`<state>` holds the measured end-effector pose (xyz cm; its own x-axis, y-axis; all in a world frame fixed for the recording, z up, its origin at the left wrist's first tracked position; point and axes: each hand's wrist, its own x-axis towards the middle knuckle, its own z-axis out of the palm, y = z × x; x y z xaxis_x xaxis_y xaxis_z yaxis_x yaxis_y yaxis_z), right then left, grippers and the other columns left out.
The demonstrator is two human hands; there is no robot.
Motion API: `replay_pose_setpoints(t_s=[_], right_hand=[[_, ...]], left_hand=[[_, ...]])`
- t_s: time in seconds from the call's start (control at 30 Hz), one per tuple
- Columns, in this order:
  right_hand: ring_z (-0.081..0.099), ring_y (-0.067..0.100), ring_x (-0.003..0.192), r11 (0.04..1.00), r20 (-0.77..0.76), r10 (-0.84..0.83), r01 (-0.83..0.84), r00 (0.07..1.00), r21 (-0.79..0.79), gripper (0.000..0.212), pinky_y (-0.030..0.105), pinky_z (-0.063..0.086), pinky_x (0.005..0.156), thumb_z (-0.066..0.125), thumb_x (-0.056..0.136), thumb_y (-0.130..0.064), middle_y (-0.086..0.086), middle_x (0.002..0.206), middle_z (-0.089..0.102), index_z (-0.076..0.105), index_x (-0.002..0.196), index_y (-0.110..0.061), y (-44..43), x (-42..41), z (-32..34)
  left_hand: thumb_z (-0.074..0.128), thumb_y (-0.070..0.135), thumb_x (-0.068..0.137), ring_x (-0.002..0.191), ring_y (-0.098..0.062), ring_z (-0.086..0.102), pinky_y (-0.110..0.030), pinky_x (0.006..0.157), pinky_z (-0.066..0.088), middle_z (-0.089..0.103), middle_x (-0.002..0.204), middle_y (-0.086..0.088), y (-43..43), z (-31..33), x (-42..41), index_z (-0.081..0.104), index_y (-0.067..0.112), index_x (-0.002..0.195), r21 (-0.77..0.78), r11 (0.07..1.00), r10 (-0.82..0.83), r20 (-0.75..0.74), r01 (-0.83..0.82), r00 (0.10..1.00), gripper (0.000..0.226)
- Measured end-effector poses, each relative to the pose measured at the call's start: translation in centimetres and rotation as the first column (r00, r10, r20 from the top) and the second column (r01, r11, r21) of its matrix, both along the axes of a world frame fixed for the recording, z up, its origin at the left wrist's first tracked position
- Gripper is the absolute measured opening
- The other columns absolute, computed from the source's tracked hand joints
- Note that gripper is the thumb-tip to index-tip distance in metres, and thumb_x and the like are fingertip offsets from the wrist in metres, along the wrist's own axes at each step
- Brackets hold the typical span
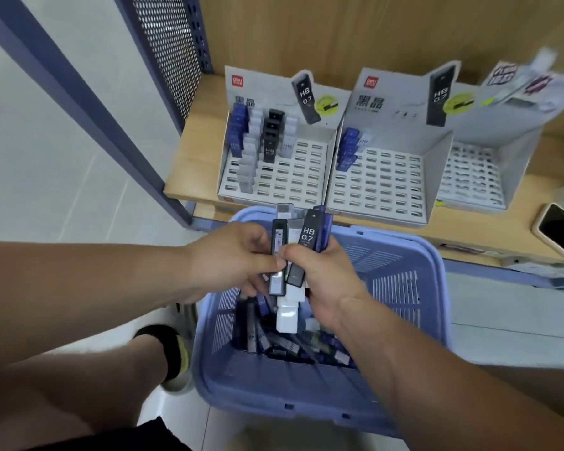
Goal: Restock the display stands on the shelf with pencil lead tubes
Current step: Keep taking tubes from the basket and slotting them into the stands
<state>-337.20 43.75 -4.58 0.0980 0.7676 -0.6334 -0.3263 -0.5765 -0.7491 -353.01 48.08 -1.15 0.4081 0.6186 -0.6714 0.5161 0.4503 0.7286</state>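
Blue plastic basket (394, 288) sits below the front edge of the shelf (192, 164), directly under both hands; judged placement reason: a dropped tube falls back into stock. Right hand (323, 275): grip clenched round a bundle of lead tubes (308, 236), with a black HB 0.7 tube foremost and white and blue ones behind. The bundle is held roughly upright with its ends free at 12 and 6 o'clock, probably so single tubes can be drawn off. Left hand (228, 258): thumb and fingers pinch one black tube (279, 255) at the 9 o'clock side of the bundle, touching it; judged step: separating it for insertion. Loose tubes (284, 343) lie in the basket bottom at 6 o'clock of the hands. At 12 o'clock, the left display stand (300, 177) has columns filled only toward its 10 o'clock corner. At 1 o'clock, the middle stand (378, 187) holds one short blue column at its left edge. At 2 o'clock, the third stand (472, 180) is blurred and looks unfilled. Restock judged early.
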Motion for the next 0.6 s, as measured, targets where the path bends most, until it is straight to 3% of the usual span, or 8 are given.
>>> replay_pose_setpoints(t_s=[0.1, 0.27, 0.4, 0.47, 0.6], right_hand=[[0.072, 0.03, 0.083, 1.0, -0.028, -0.016, 0.016, 0.999, 0.001, 0.023, 0.046, 0.062, 0.072, 0.071, 0.084, 0.004, 0.02, 0.097, 0.075, 0.071, 0.105, -0.004, 0.4, -0.1, 0.6], [0.074, 0.031, 0.088, 1.0, -0.133, 0.004, -0.006, 0.991, -0.01, 0.025, 0.046, 0.062, 0.077, 0.075, 0.085, -0.006, 0.015, 0.103, 0.077, 0.073, 0.11, -0.007, 0.6, 0.5, 1.2], [0.074, 0.021, 0.073, 0.999, -0.148, 0.018, -0.023, 0.989, -0.034, 0.03, 0.033, 0.058, 0.059, 0.081, 0.078, -0.011, 0.008, 0.093, 0.078, 0.073, 0.107, -0.012, 0.8, 0.2, 1.8], [0.073, 0.02, 0.068, 0.999, -0.155, -0.009, 0.001, 0.988, -0.053, 0.034, 0.031, 0.057, 0.055, 0.082, 0.074, -0.013, 0.008, 0.089, 0.077, 0.072, 0.106, -0.011, 0.9, 0.1, 1.9], [0.069, 0.018, 0.062, 0.995, -0.147, -0.055, 0.043, 0.988, -0.085, 0.016, 0.03, 0.055, 0.054, 0.077, 0.082, -0.006, 0.005, 0.079, 0.075, 0.071, 0.095, -0.014, 1.0, 0.2, 1.5]], left_hand=[[0.074, 0.012, 0.087, 0.063, -0.02, 0.064, -0.035, 0.065, 0.06, 0.066, 0.08, -0.015, 0.6, 0.1, 0.0, 0.061, -0.004, 0.101, -0.016, 0.996, 0.089, 0.068, -0.088, 0.994, 0.026], [0.074, 0.008, 0.086, 0.061, -0.02, 0.06, -0.034, 0.064, 0.057, 0.06, 0.08, -0.017, 1.4, -0.6, -0.5, 0.062, -0.011, 0.108, -0.091, 0.989, 0.129, 0.156, -0.116, 0.979, 0.032], [0.074, 0.005, 0.084, 0.068, -0.024, 0.057, -0.031, 0.061, 0.052, 0.063, 0.077, -0.013, 1.8, -0.6, -1.0, 0.072, 0.006, 0.083, -0.115, 0.989, 0.117, 0.202, -0.095, 0.972, 0.002], [0.073, 0.004, 0.084, 0.072, -0.026, 0.055, -0.03, 0.061, 0.051, 0.063, 0.078, -0.015, 1.8, -0.6, -1.1, 0.073, 0.007, 0.082, -0.104, 0.992, 0.094, 0.205, -0.074, 0.974, 0.005], [0.071, 0.003, 0.087, 0.072, -0.024, 0.056, -0.03, 0.061, 0.048, 0.069, 0.081, -0.013, 1.8, -0.6, -1.0, 0.076, 0.01, 0.085, -0.065, 0.998, 0.04, 0.205, -0.027, 0.978, 0.009]])
